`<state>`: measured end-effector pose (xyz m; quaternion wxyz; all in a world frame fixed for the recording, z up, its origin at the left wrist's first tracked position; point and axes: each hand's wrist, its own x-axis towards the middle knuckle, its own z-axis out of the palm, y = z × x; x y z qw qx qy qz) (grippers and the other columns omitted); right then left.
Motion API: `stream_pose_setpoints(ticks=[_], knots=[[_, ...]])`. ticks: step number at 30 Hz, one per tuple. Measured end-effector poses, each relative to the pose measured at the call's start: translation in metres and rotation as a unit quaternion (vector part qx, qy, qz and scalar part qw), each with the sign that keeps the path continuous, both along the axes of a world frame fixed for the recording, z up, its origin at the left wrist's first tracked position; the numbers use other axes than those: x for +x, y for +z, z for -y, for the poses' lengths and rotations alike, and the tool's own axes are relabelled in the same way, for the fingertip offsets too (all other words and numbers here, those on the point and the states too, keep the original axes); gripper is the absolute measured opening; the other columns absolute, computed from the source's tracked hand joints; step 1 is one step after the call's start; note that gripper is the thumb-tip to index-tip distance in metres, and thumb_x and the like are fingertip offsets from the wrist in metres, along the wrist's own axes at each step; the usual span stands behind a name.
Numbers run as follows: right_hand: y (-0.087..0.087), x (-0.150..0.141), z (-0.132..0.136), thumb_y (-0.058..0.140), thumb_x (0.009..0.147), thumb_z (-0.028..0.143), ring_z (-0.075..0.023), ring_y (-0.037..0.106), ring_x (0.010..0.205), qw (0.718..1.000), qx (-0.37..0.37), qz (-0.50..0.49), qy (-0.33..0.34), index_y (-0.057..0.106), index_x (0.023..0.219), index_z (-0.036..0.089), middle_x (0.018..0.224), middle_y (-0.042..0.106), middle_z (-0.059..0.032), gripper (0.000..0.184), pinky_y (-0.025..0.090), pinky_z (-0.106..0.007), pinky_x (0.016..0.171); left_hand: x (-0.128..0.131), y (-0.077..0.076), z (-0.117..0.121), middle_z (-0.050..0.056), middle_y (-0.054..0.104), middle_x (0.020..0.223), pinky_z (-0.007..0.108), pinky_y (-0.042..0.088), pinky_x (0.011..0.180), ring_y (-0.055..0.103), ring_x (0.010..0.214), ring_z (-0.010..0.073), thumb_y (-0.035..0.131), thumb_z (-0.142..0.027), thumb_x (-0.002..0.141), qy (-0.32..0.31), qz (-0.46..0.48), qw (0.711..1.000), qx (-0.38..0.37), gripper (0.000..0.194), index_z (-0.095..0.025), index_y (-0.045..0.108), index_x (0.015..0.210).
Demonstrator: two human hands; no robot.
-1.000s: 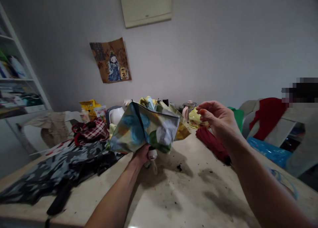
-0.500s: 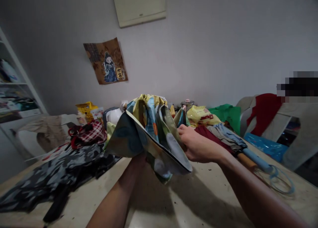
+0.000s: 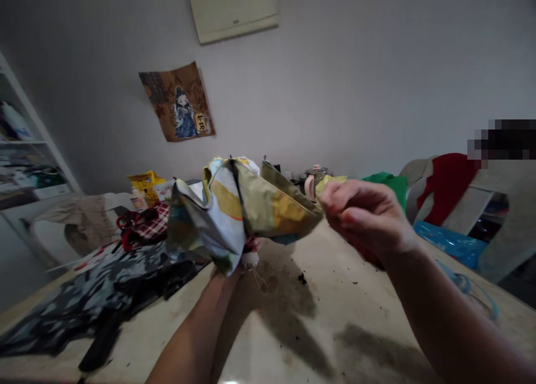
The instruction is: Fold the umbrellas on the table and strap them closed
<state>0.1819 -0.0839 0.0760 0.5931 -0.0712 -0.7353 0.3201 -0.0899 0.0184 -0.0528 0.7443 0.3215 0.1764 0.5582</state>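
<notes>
head view: left hand (image 3: 238, 270) grips the patterned umbrella (image 3: 220, 214) by its handle (image 3: 250, 260), likely so the loose folds clear the worktop (image 3: 377, 300). right of the patterned umbrella, the right hand (image 3: 371, 211) curls, whether on cloth i cannot tell; left of the patterned umbrella lies camouflage fabric (image 3: 125, 286).

Brown poster (image 3: 177, 102), wall unit (image 3: 233, 10), blue packet (image 3: 452, 242)
</notes>
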Motion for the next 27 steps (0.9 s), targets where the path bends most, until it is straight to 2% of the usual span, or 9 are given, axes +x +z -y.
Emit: stream_pose_setpoints(ticks=[4,8,10,13,14,17,18,22,27], knots=[[-0.004,0.005,-0.013,0.074,0.079,0.032,-0.0072,0.038,0.05,0.992,-0.047,-0.113,-0.024,0.065,0.075,0.021,0.069,0.053,0.0011,0.015,0.026,-0.021,0.042,0.004,0.012,0.011,-0.005,0.036,0.062,0.011,0.036,0.045,0.041,0.048,0.0031,0.061,-0.004,0.071,-0.045,0.075,0.996,0.004,0.029,-0.018,0.036,0.073],[-0.012,-0.005,-0.026,0.074,0.079,0.034,-0.0101,0.048,0.059,0.986,-0.066,-0.031,-0.148,0.065,0.083,0.021,0.077,0.06,-0.0015,0.016,0.041,-0.023,0.05,0.009,0.018,0.019,-0.003,0.04,0.068,0.008,0.036,0.042,0.043,0.047,0.0012,0.051,-0.002,0.073,-0.059,0.163,0.985,-0.006,0.025,-0.018,0.033,0.077],[-0.017,-0.017,-0.028,0.074,0.078,0.033,-0.0115,0.053,0.066,0.982,-0.039,0.031,-0.18,0.063,0.102,0.022,0.098,0.063,-0.005,0.028,0.046,-0.024,0.056,0.013,0.018,0.022,-0.003,0.041,0.068,0.007,0.037,0.042,0.044,0.046,0.0006,0.05,-0.001,0.071,-0.07,0.181,0.981,-0.022,0.025,-0.018,0.033,0.078],[-0.024,-0.033,-0.029,0.079,0.071,0.03,-0.0155,0.058,0.081,0.966,0.05,0.112,-0.229,0.05,0.129,0.025,0.13,0.053,-0.0113,0.066,0.051,-0.029,0.066,0.018,0.016,0.026,-0.004,0.038,0.066,0.006,0.036,0.039,0.044,0.044,0.0007,0.053,-0.001,0.069,-0.094,0.156,0.982,-0.057,0.029,-0.019,0.031,0.077],[-0.027,-0.035,-0.03,0.079,0.071,0.028,-0.0181,0.058,0.089,0.956,0.082,0.129,-0.249,0.051,0.128,0.024,0.134,0.051,-0.0119,0.063,0.052,-0.031,0.072,0.018,0.015,0.027,-0.005,0.037,0.065,0.007,0.035,0.039,0.043,0.043,0.0009,0.054,-0.002,0.068,-0.101,0.141,0.982,-0.074,0.031,-0.019,0.03,0.076],[-0.028,-0.032,-0.037,0.062,0.084,0.023,-0.0204,0.06,0.095,0.951,0.096,0.148,-0.253,0.063,0.098,0.018,0.109,0.064,-0.0079,0.015,0.05,-0.034,0.082,0.018,0.012,0.027,-0.005,0.035,0.061,0.007,0.035,0.037,0.042,0.041,0.0017,0.054,-0.003,0.071,-0.111,0.116,0.981,-0.112,0.029,-0.02,0.031,0.075],[-0.027,-0.028,-0.04,0.056,0.088,0.022,-0.0192,0.061,0.09,0.957,0.074,0.146,-0.239,0.064,0.092,0.018,0.097,0.066,-0.0058,0.01,0.05,-0.032,0.081,0.017,0.012,0.027,-0.005,0.035,0.061,0.007,0.035,0.037,0.042,0.041,0.0018,0.053,-0.003,0.071,-0.108,0.119,0.98,-0.117,0.028,-0.02,0.032,0.075],[-0.017,-0.009,-0.044,0.058,0.089,0.029,-0.0163,0.061,0.082,0.967,0.006,0.11,-0.23,0.065,0.096,0.018,0.089,0.067,-0.0036,0.015,0.051,-0.028,0.073,0.015,0.012,0.025,-0.005,0.037,0.061,0.006,0.037,0.037,0.043,0.041,0.0014,0.053,-0.003,0.07,-0.08,0.148,0.98,-0.108,0.027,-0.019,0.033,0.074],[-0.008,-0.001,-0.034,0.073,0.079,0.043,-0.014,0.056,0.063,0.973,-0.04,0.02,-0.228,0.068,0.08,0.018,0.072,0.064,-0.0024,0.026,0.048,-0.026,0.058,0.019,0.015,0.028,-0.005,0.037,0.062,0.006,0.035,0.038,0.044,0.042,0.0014,0.054,-0.004,0.074,-0.048,0.145,0.983,-0.099,0.021,-0.017,0.038,0.077]])
